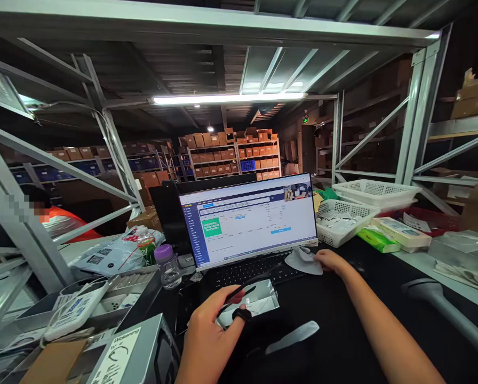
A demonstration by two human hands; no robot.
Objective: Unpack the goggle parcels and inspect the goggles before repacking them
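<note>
My left hand [213, 328] is closed around a thin, curved black item [242, 313] with a rounded end by my thumb; its exact kind is unclear. Just behind that hand lies a small open white box [265, 300], partly covered by my fingers. With the fingertips of my right hand [332, 261] I pinch the edge of a soft grey cloth piece [303, 260], which lies by the keyboard [245, 271]. A narrow pale grey strip [293, 337] rests on the black desk mat between my arms.
A lit monitor [251, 224] stands ahead. A purple-capped bottle [169, 269], a grey carton [137, 352] and packaged goods crowd the left. White baskets [345, 221] and a handheld scanner [425, 290] are on the right. A person in orange [73, 224] sits beyond the left frame.
</note>
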